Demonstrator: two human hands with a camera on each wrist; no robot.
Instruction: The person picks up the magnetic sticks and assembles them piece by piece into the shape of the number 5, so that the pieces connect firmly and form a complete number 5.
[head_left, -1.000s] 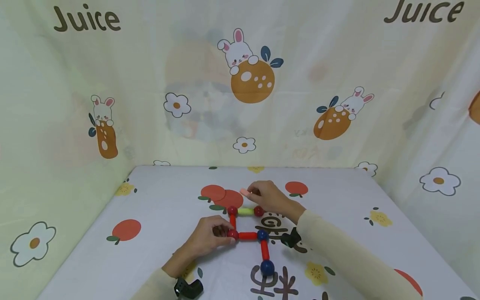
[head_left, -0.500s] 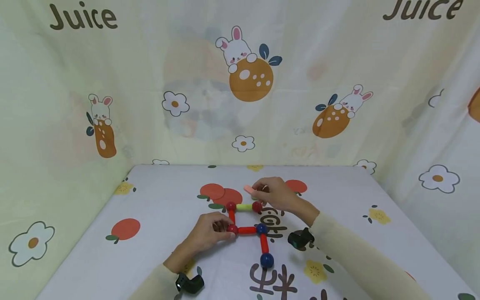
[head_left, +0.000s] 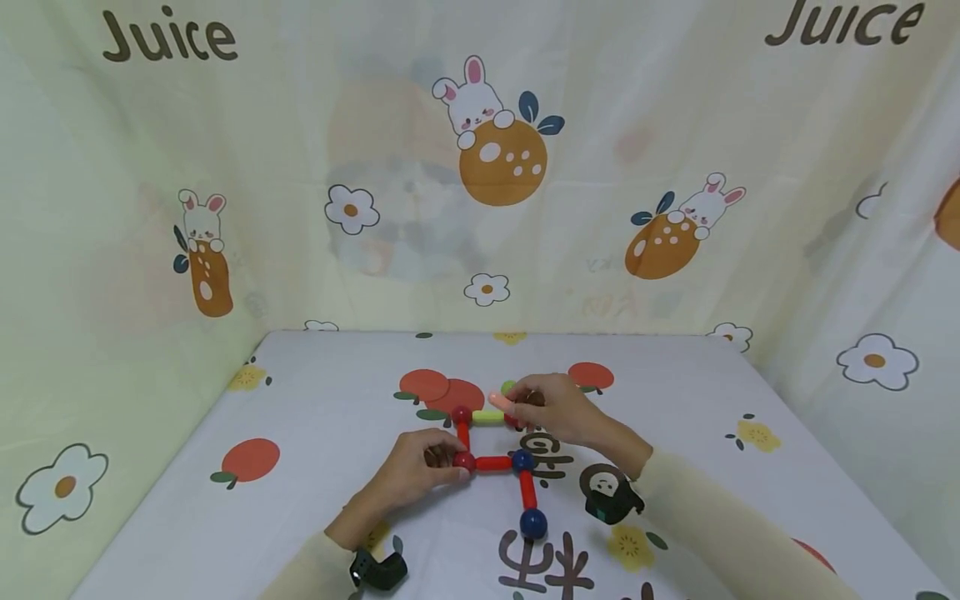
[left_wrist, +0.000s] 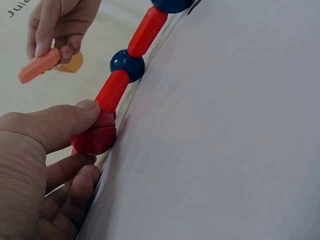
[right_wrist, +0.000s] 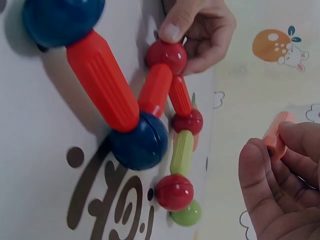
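My left hand [head_left: 412, 468] holds a red ball [left_wrist: 95, 137] at one corner of a ball-and-rod chain on the table. From that ball, a red rod [right_wrist: 156, 90] runs to a blue ball [right_wrist: 139, 141], then another red rod [right_wrist: 102, 82] leads to a second blue ball [head_left: 533, 523]. Another short red rod [right_wrist: 180, 96] joins a farther red ball [right_wrist: 188, 121], with a yellow-green rod [right_wrist: 182, 152] and an end red ball [right_wrist: 174, 192] beyond. My right hand [head_left: 558, 408] pinches a salmon-orange rod [left_wrist: 40, 66], raised above that end, apart from the chain in the right wrist view.
A green ball [right_wrist: 187, 214] sits just behind the end red ball; whether they touch I cannot tell. The white tablecloth [head_left: 322, 400] bears printed fruit and lettering. A patterned curtain [head_left: 405, 250] stands behind the table and along both sides.
My right hand has moved right and slightly toward me, lowering the orange rod in the head view. The green ball has come into sight behind it. My left hand keeps its hold.
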